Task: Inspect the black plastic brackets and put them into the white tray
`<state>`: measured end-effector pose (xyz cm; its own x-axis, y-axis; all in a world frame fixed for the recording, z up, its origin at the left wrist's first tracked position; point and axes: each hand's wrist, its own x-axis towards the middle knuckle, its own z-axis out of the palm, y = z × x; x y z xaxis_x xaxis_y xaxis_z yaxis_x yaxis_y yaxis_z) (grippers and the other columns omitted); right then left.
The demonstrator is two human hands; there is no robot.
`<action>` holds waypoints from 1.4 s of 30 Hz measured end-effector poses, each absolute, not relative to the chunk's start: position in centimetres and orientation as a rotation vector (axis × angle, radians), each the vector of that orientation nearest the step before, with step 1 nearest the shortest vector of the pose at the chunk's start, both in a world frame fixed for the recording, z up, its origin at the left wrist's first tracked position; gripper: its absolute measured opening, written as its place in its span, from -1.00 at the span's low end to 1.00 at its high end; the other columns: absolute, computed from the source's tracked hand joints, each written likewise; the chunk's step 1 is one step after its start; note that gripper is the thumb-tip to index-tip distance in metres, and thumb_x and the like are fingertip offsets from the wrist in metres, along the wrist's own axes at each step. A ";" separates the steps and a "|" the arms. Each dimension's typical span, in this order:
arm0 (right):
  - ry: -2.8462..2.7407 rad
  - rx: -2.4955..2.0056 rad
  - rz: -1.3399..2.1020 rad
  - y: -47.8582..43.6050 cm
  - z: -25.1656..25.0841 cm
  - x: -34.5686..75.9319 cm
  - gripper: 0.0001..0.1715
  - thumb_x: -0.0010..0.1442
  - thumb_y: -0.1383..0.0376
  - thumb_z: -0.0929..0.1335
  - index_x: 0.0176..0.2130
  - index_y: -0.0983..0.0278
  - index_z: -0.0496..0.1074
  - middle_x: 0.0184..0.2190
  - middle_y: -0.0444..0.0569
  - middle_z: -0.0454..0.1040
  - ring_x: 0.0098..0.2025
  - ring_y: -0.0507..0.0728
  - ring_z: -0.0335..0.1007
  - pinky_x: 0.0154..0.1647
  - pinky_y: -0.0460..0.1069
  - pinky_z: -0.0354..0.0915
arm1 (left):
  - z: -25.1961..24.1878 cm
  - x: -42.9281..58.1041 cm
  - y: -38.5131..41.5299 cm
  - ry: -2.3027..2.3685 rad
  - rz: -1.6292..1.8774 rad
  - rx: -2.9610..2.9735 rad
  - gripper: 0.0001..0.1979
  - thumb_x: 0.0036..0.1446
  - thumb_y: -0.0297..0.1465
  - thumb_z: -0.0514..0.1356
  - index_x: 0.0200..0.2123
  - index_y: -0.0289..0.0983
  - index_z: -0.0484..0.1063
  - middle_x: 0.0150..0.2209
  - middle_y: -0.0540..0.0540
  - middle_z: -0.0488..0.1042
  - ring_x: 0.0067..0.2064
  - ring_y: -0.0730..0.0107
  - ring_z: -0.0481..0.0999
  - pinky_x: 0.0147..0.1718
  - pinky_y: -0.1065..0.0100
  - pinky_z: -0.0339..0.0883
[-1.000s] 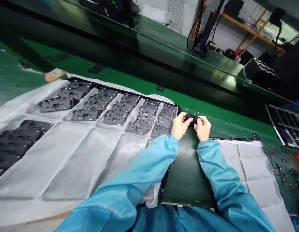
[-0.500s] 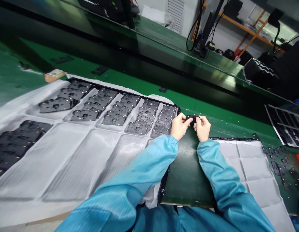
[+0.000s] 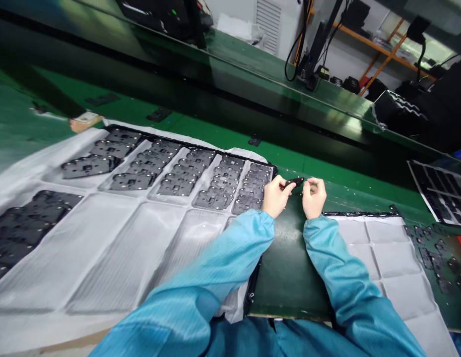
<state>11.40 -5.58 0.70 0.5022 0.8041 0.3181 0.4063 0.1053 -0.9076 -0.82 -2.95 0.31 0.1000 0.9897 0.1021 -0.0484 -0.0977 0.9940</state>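
My left hand [image 3: 275, 197] pinches a small flat black plate [image 3: 297, 181], which sticks out tilted toward the right. Just beside the plate's free end, my right hand [image 3: 313, 197] has its thumb and fingertips pressed together; whatever may be between them is too small to make out. Both hands are above the green bench [image 3: 292, 258], in the gap between two trays. Left of them lies a large tray lined with white sheet [image 3: 99, 238], its upper compartments holding overlapping black plates [image 3: 178, 178] with small bright dots.
On the right stands a second tray with white lining [image 3: 397, 267]. Loose black parts [image 3: 434, 253] lie past it, near a dark sheet of pieces [image 3: 438, 193]. A raised green shelf [image 3: 252, 64] runs along the back. A few black plates [image 3: 159, 115] lie behind the left tray.
My right hand has come off the black plate and moved slightly right. The plate, held by my left hand, has turned more edge-on with its right end raised.
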 end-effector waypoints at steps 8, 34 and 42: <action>-1.220 -1.538 0.228 -5.5 0.5 11.5 -0.84 0.16 0.24 0.30 -0.39 0.29 0.35 -0.42 -0.11 0.34 -0.44 -0.01 0.24 -0.39 -0.10 0.24 | 0.9 -1.2 -3.3 1.060 1.251 1.644 -0.77 0.14 -0.28 0.16 -0.50 -0.25 0.28 -0.46 -0.02 0.40 -0.43 0.44 0.37 -0.37 0.41 0.23; -0.903 -1.260 0.851 -4.9 0.2 12.1 -0.68 0.03 0.12 0.42 -0.30 0.31 0.42 -0.55 -0.19 0.35 -0.69 -0.09 0.14 -0.74 -0.14 0.10 | 1.0 -1.0 -2.7 0.902 1.195 1.198 -0.74 0.03 -0.27 0.25 -0.24 -0.26 0.35 -0.44 0.03 0.41 -0.64 0.63 0.34 -0.66 0.53 0.23; -0.861 -1.224 0.920 -5.1 0.3 12.0 -0.70 0.05 0.15 0.42 -0.25 0.30 0.48 -0.51 -0.16 0.38 -0.71 -0.12 0.09 -0.73 -0.13 0.05 | 0.5 -0.9 -2.4 0.845 1.152 1.173 -0.75 0.02 -0.27 0.26 -0.27 -0.28 0.35 -0.46 0.04 0.38 -0.67 0.67 0.29 -0.70 0.54 0.17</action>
